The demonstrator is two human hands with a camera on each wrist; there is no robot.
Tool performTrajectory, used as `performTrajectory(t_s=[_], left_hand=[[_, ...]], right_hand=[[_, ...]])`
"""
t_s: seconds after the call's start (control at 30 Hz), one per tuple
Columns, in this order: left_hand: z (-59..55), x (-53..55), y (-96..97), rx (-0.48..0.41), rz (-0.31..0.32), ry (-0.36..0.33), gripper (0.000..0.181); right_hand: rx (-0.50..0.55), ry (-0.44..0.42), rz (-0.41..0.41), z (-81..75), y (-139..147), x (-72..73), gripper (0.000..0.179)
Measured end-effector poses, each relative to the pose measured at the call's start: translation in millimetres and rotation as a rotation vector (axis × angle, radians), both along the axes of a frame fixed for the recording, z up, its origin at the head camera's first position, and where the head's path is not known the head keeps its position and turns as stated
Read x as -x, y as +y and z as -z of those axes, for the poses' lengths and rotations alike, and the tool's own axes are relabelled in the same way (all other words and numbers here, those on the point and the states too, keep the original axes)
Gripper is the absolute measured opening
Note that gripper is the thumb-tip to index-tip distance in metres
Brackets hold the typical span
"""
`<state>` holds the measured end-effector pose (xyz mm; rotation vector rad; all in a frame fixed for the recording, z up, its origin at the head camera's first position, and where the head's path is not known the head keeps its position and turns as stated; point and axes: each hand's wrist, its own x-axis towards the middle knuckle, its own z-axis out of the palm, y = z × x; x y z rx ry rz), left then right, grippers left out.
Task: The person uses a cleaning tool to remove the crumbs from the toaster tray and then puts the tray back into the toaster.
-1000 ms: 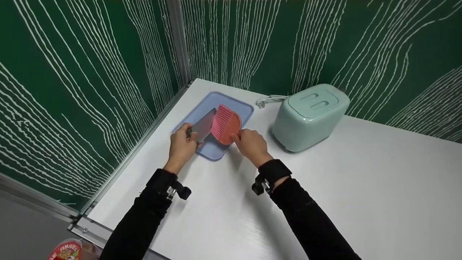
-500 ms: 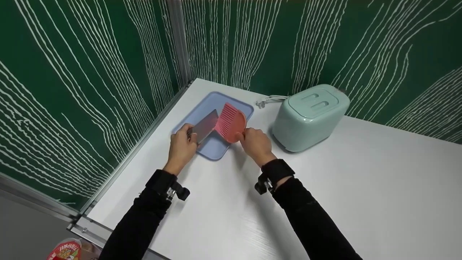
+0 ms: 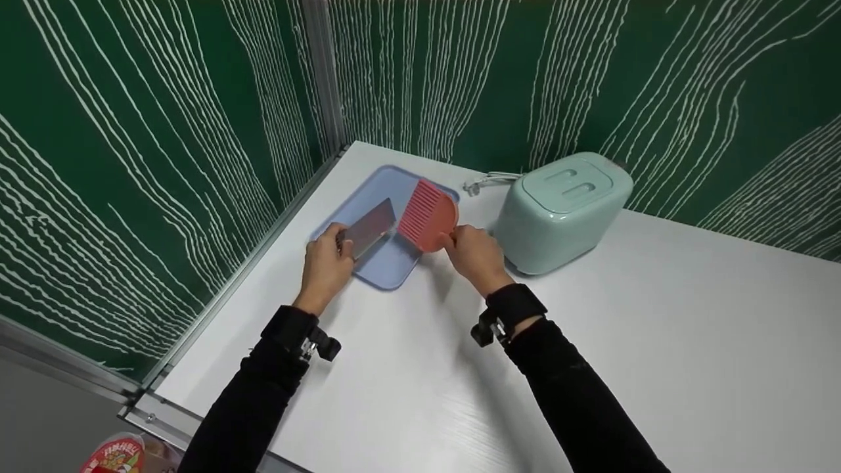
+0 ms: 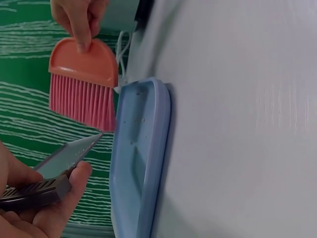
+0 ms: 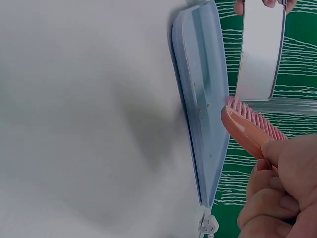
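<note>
My left hand (image 3: 325,266) grips the dark ridged end of a thin metal crumb tray (image 3: 369,228), holding it tilted above a blue tray (image 3: 387,274). Fine crumbs cling near the metal edge in the left wrist view. In my right hand (image 3: 478,256) is a small brush with an orange body (image 4: 84,62) and pink bristles (image 4: 81,101), pinched by its handle. The bristles hang just right of the crumb tray's far end; whether they touch it I cannot tell. A few crumbs (image 4: 137,120) lie in the blue tray.
A mint-green toaster (image 3: 558,210) stands to the right of the blue tray on the white table (image 3: 631,355). Its white cord and plug (image 3: 473,187) lie behind. Green walls with white lines border the table at left and back. A red-lidded cup (image 3: 118,454) sits below the left edge.
The brush in my right hand has moved right and slightly away, off the crumb tray's surface. My left hand keeps the crumb tray nearly in place, tilting it slightly.
</note>
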<state>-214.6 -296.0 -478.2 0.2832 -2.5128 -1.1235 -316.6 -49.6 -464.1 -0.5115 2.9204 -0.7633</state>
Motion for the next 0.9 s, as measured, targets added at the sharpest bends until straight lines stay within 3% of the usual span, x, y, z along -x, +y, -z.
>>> performTrajectory(t_s=[0.17,0.3,0.63,0.9], left_hand=[[-1.8,1.8,-2.3,0.025,-0.001,0.004,0.031],[-5.1,4.5,-3.3,0.058,0.007,0.017,0.032],[-12.4,11.6,0.0,0.074,0.003,0.052,0.027],[-14.9,12.0,0.4,0.059,0.029,0.070,0.027]], right_hand=[[0.037,-0.014,-0.038,-2.6,7.4,-0.4,0.043],[0.080,-0.032,-0.119,-0.9,8.2,-4.3,0.047],[0.149,-0.301,-0.348,-0.8,-13.9,-30.2,0.042],[0.177,-0.374,-0.380,1.3,-23.4,-38.5,0.032]])
